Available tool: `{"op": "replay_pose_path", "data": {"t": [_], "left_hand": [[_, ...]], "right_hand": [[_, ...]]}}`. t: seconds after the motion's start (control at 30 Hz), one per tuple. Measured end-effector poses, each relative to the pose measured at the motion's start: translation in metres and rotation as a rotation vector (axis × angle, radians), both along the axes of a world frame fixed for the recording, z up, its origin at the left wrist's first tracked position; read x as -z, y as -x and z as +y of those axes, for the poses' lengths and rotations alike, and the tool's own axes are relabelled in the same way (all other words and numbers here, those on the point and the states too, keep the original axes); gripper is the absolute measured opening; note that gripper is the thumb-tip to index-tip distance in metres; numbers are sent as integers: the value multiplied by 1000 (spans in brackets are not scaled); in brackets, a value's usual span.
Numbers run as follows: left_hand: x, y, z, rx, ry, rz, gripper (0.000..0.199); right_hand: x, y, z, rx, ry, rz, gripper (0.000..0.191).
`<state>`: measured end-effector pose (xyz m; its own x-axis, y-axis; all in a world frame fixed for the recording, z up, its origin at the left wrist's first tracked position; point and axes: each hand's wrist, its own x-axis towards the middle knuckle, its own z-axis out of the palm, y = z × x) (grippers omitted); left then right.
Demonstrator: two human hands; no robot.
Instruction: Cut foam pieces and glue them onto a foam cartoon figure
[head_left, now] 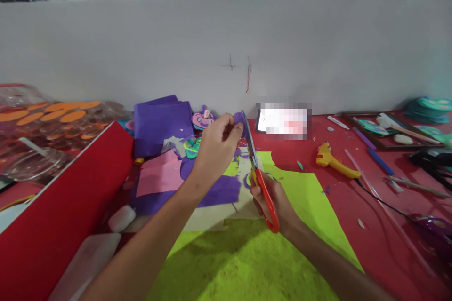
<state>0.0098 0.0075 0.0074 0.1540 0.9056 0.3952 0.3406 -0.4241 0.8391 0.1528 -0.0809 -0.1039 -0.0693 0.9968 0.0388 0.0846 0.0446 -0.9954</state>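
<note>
Pinched in my left hand [221, 138] is a small rounded piece of purple felt [240, 119], held up above the table. My right hand [273, 197] grips red-handled scissors [267, 200], their blades pointing up and touching or just beside the purple piece's right edge. Whether the blades are parted is hard to make out. Below my hands lie purple felt sheets [221, 190], a pink sheet [158, 174] and small purple scraps. A yellow-green felt sheet [300, 197] spreads under them toward me.
A yellow glue gun [337, 162] with a cord lies right. Behind stands a lit phone [282, 121] against the white partition [141, 47]. A red panel [70, 207] rises at left, beside orange discs [74, 116]. Pens and a dark tray [388, 143] are far right.
</note>
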Motion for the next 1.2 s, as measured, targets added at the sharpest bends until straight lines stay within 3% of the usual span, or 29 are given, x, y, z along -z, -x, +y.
{"op": "replay_pose_path", "data": {"t": [0.27, 0.57, 0.93, 1.2], "left_hand": [[2, 1, 0, -3, 7, -1, 32], [5, 0, 2, 31, 51, -53, 31], [6, 1, 4, 78, 6, 26, 29], [10, 3, 11, 153, 30, -72, 23]], "right_hand": [[-8, 2, -4, 47, 46, -18, 50], [13, 3, 2, -27, -26, 168, 63], [6, 1, 0, -24, -36, 105, 66], [14, -2, 5, 2, -58, 42, 66]]}}
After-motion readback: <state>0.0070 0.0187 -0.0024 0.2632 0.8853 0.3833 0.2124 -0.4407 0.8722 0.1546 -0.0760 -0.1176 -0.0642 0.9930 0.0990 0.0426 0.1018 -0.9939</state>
